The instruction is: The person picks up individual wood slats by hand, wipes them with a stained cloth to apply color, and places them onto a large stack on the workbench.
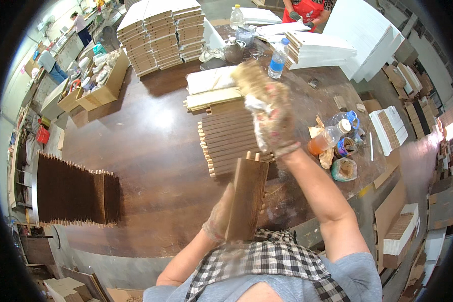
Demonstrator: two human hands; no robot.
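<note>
"Where's your piece, and what has hold of it?"

"The flat, dark-brown wooden board with pale round pegs is tilted up at the frame's lower centre. My gloved left hand grips its left edge, fingers closed, some hidden."

"And the other?"

"Upper centre: my gloved right hand looks closed round a tan, sponge-like pad, too blurred to tell how tightly."

"Any advice?"

"I'd keep that edge grip steady, fingers off the broad face, pad clear of the pegs. Mind the row of dark-brown pegged slats mid-frame on the glossy brown tabletop."
</note>
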